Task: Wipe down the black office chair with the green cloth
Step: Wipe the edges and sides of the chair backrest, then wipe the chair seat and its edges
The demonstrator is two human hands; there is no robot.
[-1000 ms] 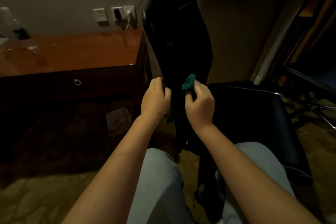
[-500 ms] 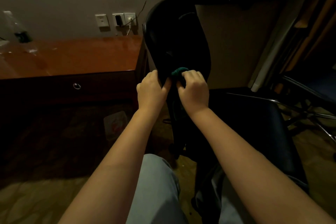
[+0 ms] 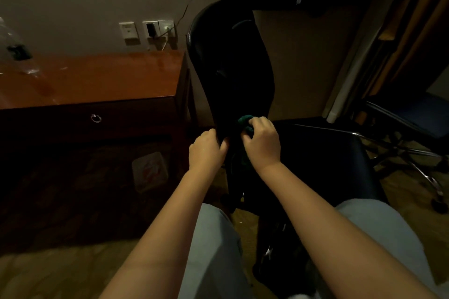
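Head view, dim room. Black office chair (image 3: 233,68): turned side-on just beyond the knees, backrest upright, seat (image 3: 328,153) to the right. Green cloth (image 3: 246,122): bunched, held against the foot of the backrest just above the seat; possibly a darker tail hanging below the fist, hard to make out. Right hand (image 3: 261,143): fingers curled tight round the cloth, pressing it to the chair. Left hand (image 3: 207,150): just beside, fingers curled over the near edge of the backrest, apparently steadying it. Change noted: half a second back, both hands higher up the backrest; now dropped to its base, roughly where seen a second ago. Reading: up-and-down strokes along the lower backrest, wiping under way, not finished; upper backrest, seat and base likely left to do. Also present: wooden table (image 3: 97,75) at left, wall sockets (image 3: 150,29) behind it, a second chair (image 3: 413,116) far right.
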